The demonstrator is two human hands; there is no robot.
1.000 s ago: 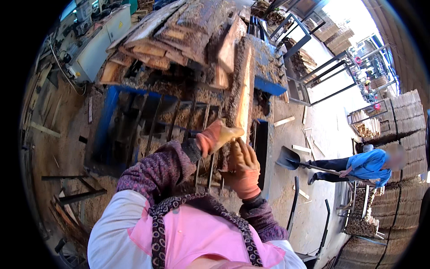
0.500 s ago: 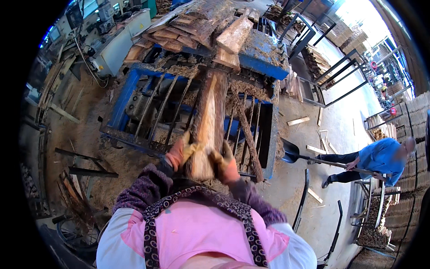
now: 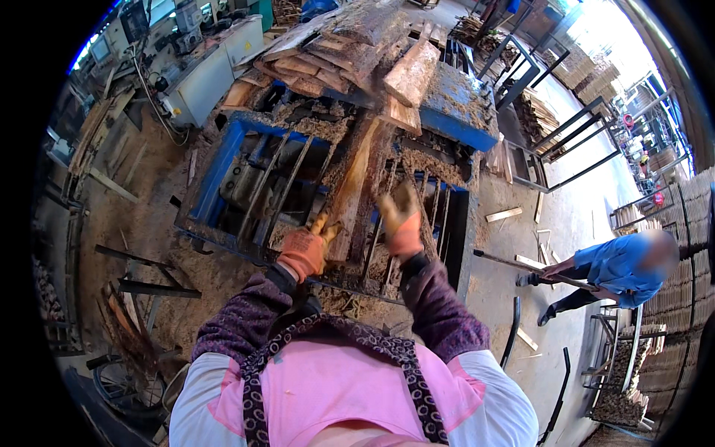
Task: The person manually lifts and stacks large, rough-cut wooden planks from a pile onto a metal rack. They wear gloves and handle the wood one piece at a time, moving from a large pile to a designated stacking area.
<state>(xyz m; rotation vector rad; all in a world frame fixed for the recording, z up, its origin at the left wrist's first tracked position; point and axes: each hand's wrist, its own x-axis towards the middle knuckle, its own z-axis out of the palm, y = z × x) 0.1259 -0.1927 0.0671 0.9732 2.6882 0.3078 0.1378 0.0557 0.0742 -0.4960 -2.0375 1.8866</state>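
Note:
A long bark-edged wood slab [image 3: 357, 167] lies lengthwise on the barred bed of a blue machine [image 3: 223, 160], its far end running under the machine's crosspiece. My left hand [image 3: 304, 249], in an orange and yellow work glove, rests at the slab's left edge near its close end, fingers spread. Gloved the same way, my right hand [image 3: 402, 222] is raised to the right of the slab, over the bars, its fingers apart and slightly blurred. Beside it a narrow bark strip [image 3: 428, 235] lies across the bars, partly hidden by that hand.
Rough boards [image 3: 320, 59] are piled on the machine's far side, with another board [image 3: 413, 73] on top. Sawdust covers the frame. At right a co-worker in a blue shirt [image 3: 625, 261] holds a long-handled tool [image 3: 521, 264]. Black metal racks [image 3: 570, 138] and stacked timber [image 3: 674, 246] stand beyond.
The slab has slid away from me into the machine. My right hand has come off its edge, up and rightward; my left has loosened. The co-worker has swung the long-handled tool.

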